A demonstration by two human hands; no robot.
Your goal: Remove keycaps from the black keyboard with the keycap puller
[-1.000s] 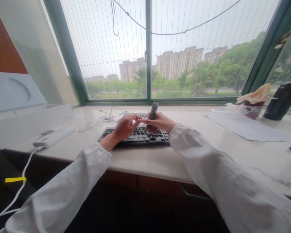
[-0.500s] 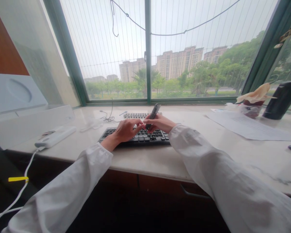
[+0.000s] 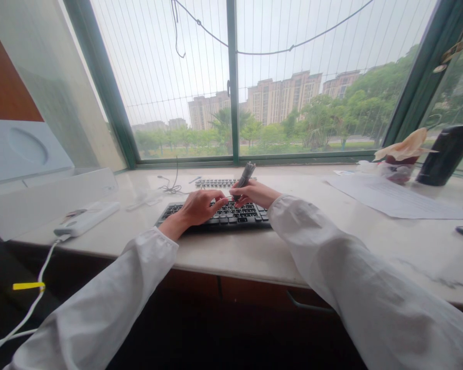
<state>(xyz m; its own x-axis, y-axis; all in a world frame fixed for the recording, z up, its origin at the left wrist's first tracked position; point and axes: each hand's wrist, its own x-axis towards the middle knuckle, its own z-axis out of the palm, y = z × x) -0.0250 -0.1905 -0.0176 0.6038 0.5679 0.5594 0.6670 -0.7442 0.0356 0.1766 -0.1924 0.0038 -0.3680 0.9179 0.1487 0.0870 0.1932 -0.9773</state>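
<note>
A black keyboard point(image 3: 231, 222) lies across the worktop below both hands, many of its key positions showing dark square sockets without caps. My right hand point(image 3: 256, 194) grips a thick dark pen-shaped tool point(image 3: 245, 176), tilted with its upper end away to the right; its exact kind is unclear. The tool's lower end is over the keyboard, partly hidden by fingers. My left hand point(image 3: 200, 206) is over the keyboard's left part, thumb and fingertips drawn together close to the tool's lower end. What they pinch, if anything, is too small to tell. Behind the keyboard lie rows of loose keycaps point(image 3: 216, 182).
A thin cable point(image 3: 173, 188) and clear plastic point(image 3: 142, 200) lie left of the keycaps. Farther left is a white power strip point(image 3: 87, 218). Paper sheets point(image 3: 393, 198), a black cylinder point(image 3: 445, 154) and a tissue-topped container point(image 3: 399, 162) stand right. The window point(image 3: 233, 103) borders the back.
The right hand and tool have shifted very slightly, the tool's lower end now a little higher. The left hand stays nearly where it was; the whole view has moved a touch.
</note>
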